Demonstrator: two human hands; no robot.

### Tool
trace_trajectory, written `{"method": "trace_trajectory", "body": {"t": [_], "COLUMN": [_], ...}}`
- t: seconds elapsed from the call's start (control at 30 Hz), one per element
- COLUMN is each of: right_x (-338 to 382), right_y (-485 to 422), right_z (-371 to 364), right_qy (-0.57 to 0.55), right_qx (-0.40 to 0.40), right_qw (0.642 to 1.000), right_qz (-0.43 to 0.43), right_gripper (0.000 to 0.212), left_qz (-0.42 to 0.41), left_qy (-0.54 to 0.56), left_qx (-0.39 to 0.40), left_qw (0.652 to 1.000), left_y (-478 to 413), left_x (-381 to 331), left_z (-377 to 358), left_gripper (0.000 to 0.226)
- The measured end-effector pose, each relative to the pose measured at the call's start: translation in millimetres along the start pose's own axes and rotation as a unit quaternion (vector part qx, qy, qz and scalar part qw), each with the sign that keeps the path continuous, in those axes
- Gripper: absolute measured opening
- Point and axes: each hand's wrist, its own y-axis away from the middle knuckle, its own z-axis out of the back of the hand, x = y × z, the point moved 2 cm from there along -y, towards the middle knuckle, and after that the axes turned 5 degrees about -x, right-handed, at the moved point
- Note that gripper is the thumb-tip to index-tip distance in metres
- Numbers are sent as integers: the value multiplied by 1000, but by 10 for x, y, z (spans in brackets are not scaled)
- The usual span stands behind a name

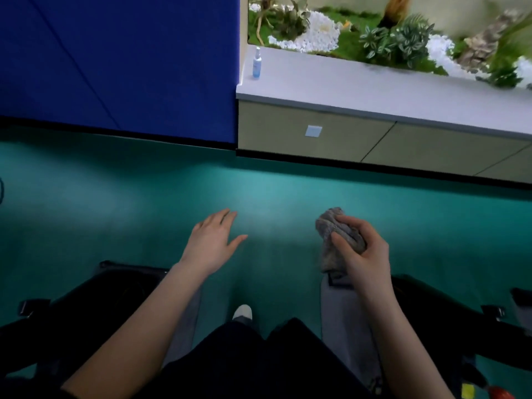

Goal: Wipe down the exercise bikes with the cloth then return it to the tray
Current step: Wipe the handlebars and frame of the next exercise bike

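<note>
My right hand point(364, 250) is closed around a bunched grey cloth point(335, 231), held above the grey front end of an exercise bike point(342, 318) on the right. My left hand point(211, 241) hovers open over the green floor, fingers spread and nothing in it. Under my left forearm lies the dark body of a second bike point(95, 303). No tray is in view.
A spray bottle point(256, 63) stands on a grey ledge point(374, 84) in front of a planter with plants and white stones point(374, 33). A blue wall point(115, 61) rises at the left. Green floor point(259, 191) lies between the bikes and the ledge. My shoe point(242, 312) shows below.
</note>
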Motion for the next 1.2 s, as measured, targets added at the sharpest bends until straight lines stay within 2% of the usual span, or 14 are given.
{"method": "trace_trajectory", "body": {"t": [0.37,0.53,0.77,1.03,1.2], "right_x": [148,235,380,515,897], "right_y": [-1560,-2528,-3758,-4396,-4580], "right_z": [-699,-848,-922,-1549,-2379], "right_qy": [4,-27,-23,-24,-16], "right_qx": [123,165,199,266,317], "right_qw": [992,985,978,964,945], "right_qz": [37,28,54,12,82], "right_gripper": [27,26,23,22,24], "left_qz": [104,175,210,278,320], "left_qy": [-3,18,4,9,15], "left_qx": [-45,-65,-114,-126,-135], "left_qw": [994,982,971,952,938], "left_y": [-1018,-1712,-2483,-2865,-3161], "left_x": [303,200,-15,313,877], "left_z": [407,552,828,1028,1146], "left_gripper": [61,62,62,62,63]}}
